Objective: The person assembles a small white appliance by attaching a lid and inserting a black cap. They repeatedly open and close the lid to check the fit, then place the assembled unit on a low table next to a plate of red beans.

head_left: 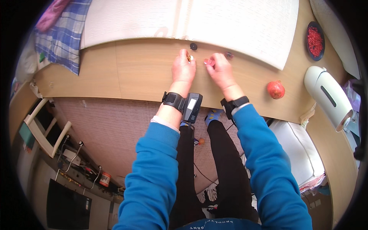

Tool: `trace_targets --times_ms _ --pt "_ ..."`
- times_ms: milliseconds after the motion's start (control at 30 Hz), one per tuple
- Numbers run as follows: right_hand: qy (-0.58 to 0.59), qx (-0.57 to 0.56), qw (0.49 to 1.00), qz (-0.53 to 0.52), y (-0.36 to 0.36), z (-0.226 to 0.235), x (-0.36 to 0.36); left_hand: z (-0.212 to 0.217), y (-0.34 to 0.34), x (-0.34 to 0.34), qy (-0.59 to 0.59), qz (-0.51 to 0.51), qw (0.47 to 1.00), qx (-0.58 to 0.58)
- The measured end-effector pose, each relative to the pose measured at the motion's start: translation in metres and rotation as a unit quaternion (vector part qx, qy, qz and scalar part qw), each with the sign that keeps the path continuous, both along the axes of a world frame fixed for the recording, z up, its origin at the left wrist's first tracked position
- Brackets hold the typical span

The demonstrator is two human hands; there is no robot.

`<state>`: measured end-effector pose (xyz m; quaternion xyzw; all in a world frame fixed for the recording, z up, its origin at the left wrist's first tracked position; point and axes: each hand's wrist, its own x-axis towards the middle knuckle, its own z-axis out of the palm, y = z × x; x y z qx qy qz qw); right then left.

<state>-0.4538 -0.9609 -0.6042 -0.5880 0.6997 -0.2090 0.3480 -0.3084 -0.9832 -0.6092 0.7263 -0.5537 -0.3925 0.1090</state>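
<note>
Both my hands are above the wooden table, close to its far middle. My left hand (184, 68) is closed round a small thing with a gold and white part (190, 58); its kind is too small to tell. Just beyond those fingers lies a small round black piece (193, 46). To the right, my right hand (221, 71) pinches a small pinkish-red piece (209, 61) between thumb and fingers. A small dark reddish thing (229, 55) rests beside the right knuckles. The two hands are apart.
A white padded board or mat (237, 23) covers the table's far side. At right are a whole pomegranate (276, 89), a dark bowl (309, 50) of red seeds and a white rounded appliance (326, 96). A blue checked cloth (65, 34) hangs at left.
</note>
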Motion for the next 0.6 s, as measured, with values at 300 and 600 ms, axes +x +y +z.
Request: trace_targets --times_ms 300,600 --pt "-0.453 0.209 0.763 -0.411 0.022 0.024 -0.057 0.028 -0.003 0.021 0.511 0.379 0.750 0.182" --pt "-0.079 0.029 0.951 -0.296 -0.004 -0.006 -0.033 0.008 -0.037 0.000 0.317 0.331 0.883 0.106"
